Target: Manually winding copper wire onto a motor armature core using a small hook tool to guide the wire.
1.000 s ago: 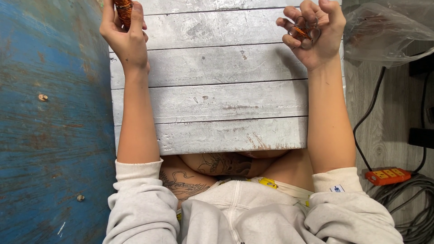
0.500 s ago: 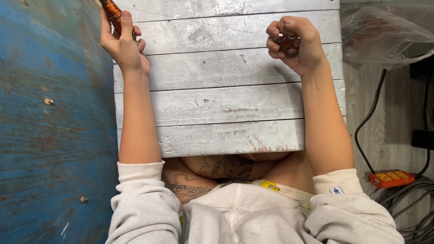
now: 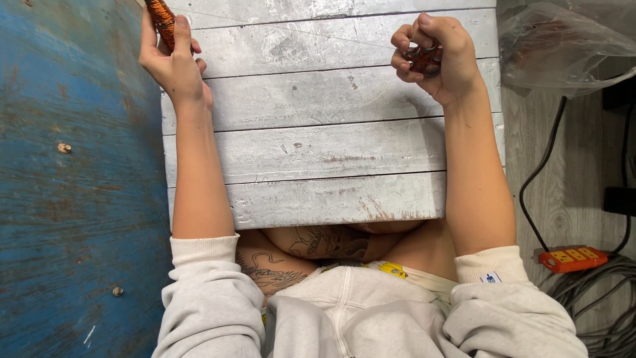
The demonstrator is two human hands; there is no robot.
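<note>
Left hand (image 3: 173, 63) clamped round a copper wire spool (image 3: 161, 21); right hand (image 3: 442, 58) fisted on a small dark wound piece (image 3: 422, 58); hair-thin wire (image 3: 298, 32) between them looks light, springy, kink-prone; best gripped by the spool body.

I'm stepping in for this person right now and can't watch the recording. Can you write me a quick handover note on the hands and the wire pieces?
Left hand: closed on a spool of copper-coloured wire, held upright at the bench's far left.
Right hand: closed on a small copper-wound part, fingers curled round it.
A thin wire strand runs taut between the two, above the grey plank bench.
Done: strand drawn out from the spool to the part.
Left: how much winding remains cannot be told; the part is mostly hidden.
</note>
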